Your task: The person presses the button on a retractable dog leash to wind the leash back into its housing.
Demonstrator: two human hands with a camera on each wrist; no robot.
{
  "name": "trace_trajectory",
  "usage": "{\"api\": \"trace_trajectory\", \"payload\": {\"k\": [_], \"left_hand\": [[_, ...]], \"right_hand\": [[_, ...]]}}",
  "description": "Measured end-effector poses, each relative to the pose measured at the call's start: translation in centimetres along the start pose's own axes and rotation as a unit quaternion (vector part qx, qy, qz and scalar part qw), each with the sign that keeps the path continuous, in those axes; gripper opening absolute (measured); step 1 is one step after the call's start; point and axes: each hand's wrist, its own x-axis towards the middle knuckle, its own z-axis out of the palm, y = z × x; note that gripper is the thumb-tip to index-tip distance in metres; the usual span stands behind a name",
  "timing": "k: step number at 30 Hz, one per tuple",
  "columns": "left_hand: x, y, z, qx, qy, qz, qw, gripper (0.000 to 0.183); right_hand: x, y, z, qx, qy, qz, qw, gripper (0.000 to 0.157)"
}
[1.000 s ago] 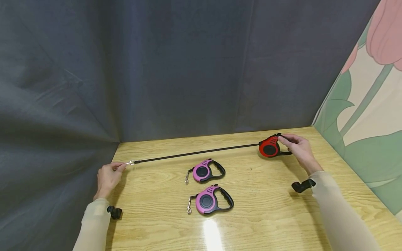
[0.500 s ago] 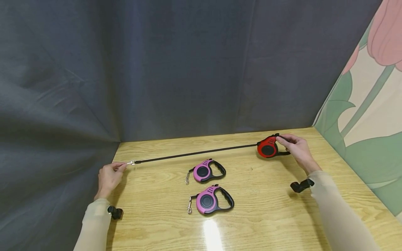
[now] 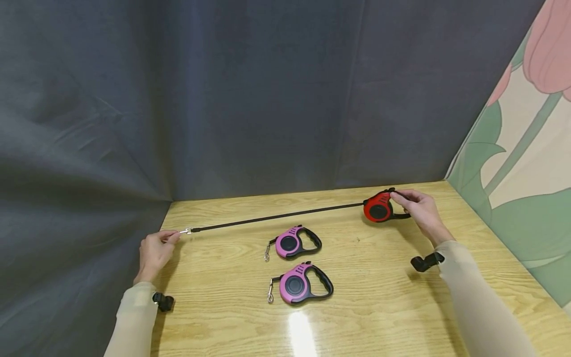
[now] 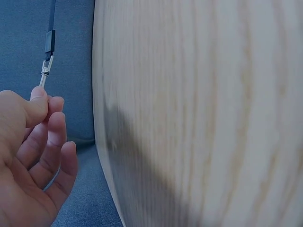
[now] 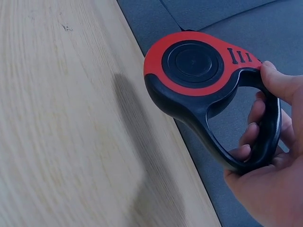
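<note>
My right hand (image 3: 421,212) grips the black handle of a red retractable dog leash (image 3: 378,210); its fingers wrap the grip in the right wrist view, the thumb at the top of the handle (image 5: 271,127). A black strap (image 3: 278,216) runs taut from the casing leftward to a silver metal clip (image 4: 45,71). Thumb and forefinger of my left hand (image 3: 156,252) pinch that clip, while the other fingers curl loosely in the left wrist view. Both ends are held above the table. Two pink retractable leashes, an upper one (image 3: 288,243) and a lower one (image 3: 294,285), lie between my hands.
The wooden table (image 3: 214,307) meets a dark grey curtain (image 3: 267,99) at the back and left. A flower-patterned panel (image 3: 526,208) borders it on the right. The pink leashes' short straps end in metal clips pointing left.
My right hand and the red leash casing have shifted slightly left, shortening the stretched strap a little. My left hand stays nearly still, pinching the clip. The pink leashes stay in place.
</note>
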Motion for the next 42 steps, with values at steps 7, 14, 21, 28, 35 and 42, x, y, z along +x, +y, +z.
{"api": "trace_trajectory", "payload": {"k": [7, 14, 21, 28, 35, 42], "left_hand": [[0.1, 0.3, -0.1, -0.007, -0.002, 0.003, 1.0, 0.03], [0.3, 0.8, -0.1, -0.012, -0.003, 0.013, 0.9998, 0.029], [0.2, 0.8, -0.1, -0.009, -0.011, 0.009, 0.9999, 0.029], [0.3, 1.0, -0.3, -0.006, -0.019, 0.008, 0.9998, 0.03], [0.5, 1.0, -0.2, -0.007, -0.019, 0.014, 0.9997, 0.029], [0.6, 1.1, 0.1, -0.016, -0.015, 0.029, 0.9993, 0.029]], "right_hand": [[0.1, -0.2, 0.0, 0.007, -0.004, -0.004, 1.0, 0.037], [0.1, -0.8, 0.4, 0.012, -0.014, 0.001, 1.0, 0.039], [0.2, -0.4, 0.4, 0.007, -0.017, 0.008, 1.0, 0.04], [0.3, -0.2, 0.6, 0.012, -0.013, 0.007, 1.0, 0.034], [0.3, -0.4, 0.8, 0.02, -0.014, 0.002, 1.0, 0.034], [0.5, -0.8, 1.0, 0.017, -0.014, -0.003, 1.0, 0.034]]}}
